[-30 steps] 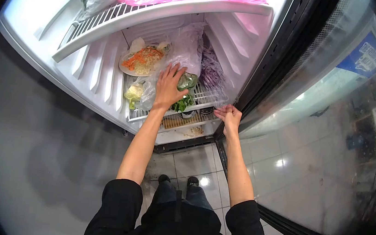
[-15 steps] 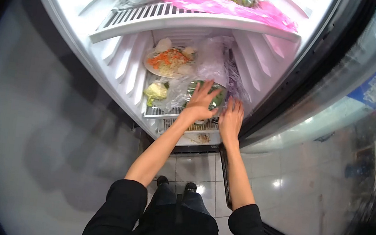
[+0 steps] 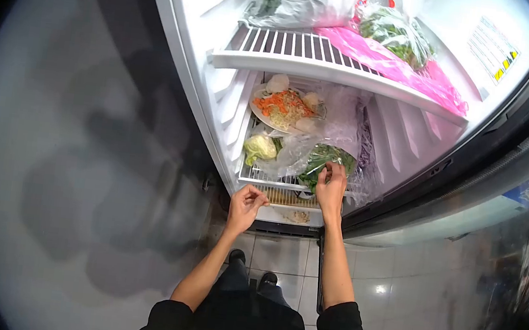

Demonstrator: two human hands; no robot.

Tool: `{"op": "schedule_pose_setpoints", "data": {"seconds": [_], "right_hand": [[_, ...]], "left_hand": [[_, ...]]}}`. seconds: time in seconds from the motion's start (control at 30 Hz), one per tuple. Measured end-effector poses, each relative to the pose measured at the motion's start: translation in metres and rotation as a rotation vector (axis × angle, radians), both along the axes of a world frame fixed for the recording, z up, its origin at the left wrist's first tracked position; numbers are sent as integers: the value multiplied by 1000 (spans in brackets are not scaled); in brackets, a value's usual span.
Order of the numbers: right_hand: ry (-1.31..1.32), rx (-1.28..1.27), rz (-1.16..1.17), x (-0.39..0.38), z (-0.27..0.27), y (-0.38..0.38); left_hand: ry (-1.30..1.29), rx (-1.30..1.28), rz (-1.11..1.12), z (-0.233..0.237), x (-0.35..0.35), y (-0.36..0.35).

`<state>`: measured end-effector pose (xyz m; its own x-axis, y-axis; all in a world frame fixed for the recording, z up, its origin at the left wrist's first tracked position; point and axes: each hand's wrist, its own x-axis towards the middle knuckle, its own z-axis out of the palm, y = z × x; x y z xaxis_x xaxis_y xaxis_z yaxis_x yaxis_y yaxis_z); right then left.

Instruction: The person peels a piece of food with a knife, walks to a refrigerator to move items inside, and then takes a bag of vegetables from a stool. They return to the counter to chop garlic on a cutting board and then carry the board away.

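Observation:
My right hand (image 3: 332,187) is at the front of the lower fridge shelf, its bent fingertips on the plastic-covered green leaves (image 3: 325,162); whether they pinch anything is too small to tell. My left hand (image 3: 246,207) hangs in front of the shelf edge, fingers curled and pressed together, what they hold, if anything, not visible. Near it lies a pale green cauliflower-like vegetable (image 3: 260,149). Behind that sits a plate of shredded carrot and pale shreds (image 3: 283,108). Clear plastic wrap (image 3: 292,154) spreads between the vegetables, and a bag of something purple (image 3: 365,152) lies at the right wall.
Above is a white wire shelf (image 3: 282,66) bearing a grey plastic bag (image 3: 306,1), a pink bag (image 3: 381,59) and bagged greens (image 3: 398,35). The glass door (image 3: 465,233) stands open at the right. A dark door frame post is beside my right forearm.
My left hand has left the greens and moved down and left, its fingers now curled. My right hand has moved onto the greens' front. The view has shifted, showing more of the upper shelf.

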<state>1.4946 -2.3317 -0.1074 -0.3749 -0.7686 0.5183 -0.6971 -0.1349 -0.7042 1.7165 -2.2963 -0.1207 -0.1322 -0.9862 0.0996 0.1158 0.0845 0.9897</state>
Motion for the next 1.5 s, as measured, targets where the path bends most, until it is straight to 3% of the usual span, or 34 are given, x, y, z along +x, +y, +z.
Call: {"op": "schedule_pose_setpoints", "data": {"seconds": [0.33,0.43,0.5,0.73,1.0,1.17,1.33,1.4,1.5], "right_hand": [[-58,44,-127,24,22,-70],[77,29,-192,41,22,-84],[226,287,-178,49,26,-84],[335,219,-199,23,16,-102],[367,335,-187,-1,26,-112],[274,248,-162,23,50,-91],[269,138,-118,39,39,-80],[323,256,46,43,38,-74],[251,177,50,42,26,-71]], "left_hand": [[87,79,-201,-7,15,-33],[75,93,-273,-12,17,-36],[27,130,-296,-14,22,-39],[27,173,-389,-9,35,-53],[64,218,-433,-4,25,-69],[66,197,-317,2,9,-87],[50,149,-236,18,-16,-133],[114,314,-47,29,-26,-148],[235,438,85,17,-34,-175]]}}
